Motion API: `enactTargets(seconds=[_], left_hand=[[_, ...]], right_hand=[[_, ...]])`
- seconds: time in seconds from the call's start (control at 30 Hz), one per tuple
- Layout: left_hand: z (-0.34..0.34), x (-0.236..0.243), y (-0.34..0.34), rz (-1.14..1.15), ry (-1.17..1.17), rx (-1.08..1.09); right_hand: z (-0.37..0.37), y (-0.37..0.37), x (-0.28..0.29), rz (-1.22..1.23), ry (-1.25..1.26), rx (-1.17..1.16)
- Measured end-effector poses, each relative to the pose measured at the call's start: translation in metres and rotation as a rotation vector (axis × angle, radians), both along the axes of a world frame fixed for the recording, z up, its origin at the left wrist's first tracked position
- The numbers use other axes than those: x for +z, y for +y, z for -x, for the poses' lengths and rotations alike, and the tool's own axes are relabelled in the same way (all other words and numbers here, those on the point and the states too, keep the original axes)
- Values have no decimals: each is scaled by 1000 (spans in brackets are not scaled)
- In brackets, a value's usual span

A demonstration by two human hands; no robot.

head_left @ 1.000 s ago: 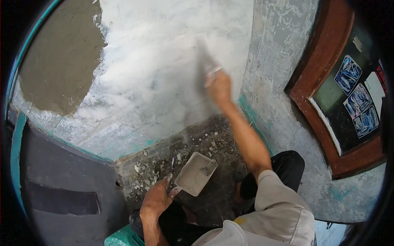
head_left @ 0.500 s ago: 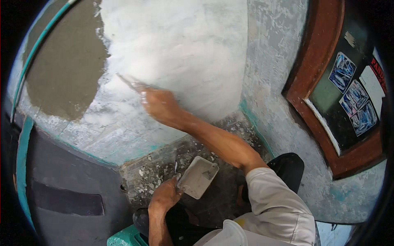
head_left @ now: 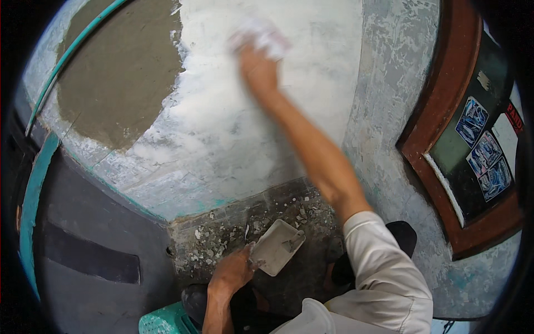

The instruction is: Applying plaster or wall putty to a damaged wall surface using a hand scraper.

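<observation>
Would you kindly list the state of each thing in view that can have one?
Right hand: raised against the wall, blurred, pressing a white-smeared tool whose shape cannot be told.
Left hand: low, holding the flat board.
Flat board: tilted, smeared with pale plaster.
Wall: middle coated white, grey bare patch at upper left.
Floor: littered with plaster crumbs.

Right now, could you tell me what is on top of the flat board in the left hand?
The flat board in the left hand carries a thin whitish film and a small grey smear near its far edge. No heap of plaster shows. Its underside and the rubble-strewn floor directly beneath are covered.
</observation>
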State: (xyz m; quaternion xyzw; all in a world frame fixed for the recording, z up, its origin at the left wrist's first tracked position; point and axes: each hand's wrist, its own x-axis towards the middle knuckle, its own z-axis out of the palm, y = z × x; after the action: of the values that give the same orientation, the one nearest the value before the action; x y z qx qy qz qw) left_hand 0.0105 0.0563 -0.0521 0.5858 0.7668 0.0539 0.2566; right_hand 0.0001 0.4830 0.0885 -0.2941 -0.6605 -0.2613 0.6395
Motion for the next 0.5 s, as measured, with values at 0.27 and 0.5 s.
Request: enactTargets(seconds=[0.27, 0.5], left_hand=[[28, -40, -30, 79, 26, 12], [33, -1, -44, -112, -15, 121]], right_hand=[[8, -227, -161, 704, -1006, 930], [-162, -54, -147, 854, -1455, 557]])
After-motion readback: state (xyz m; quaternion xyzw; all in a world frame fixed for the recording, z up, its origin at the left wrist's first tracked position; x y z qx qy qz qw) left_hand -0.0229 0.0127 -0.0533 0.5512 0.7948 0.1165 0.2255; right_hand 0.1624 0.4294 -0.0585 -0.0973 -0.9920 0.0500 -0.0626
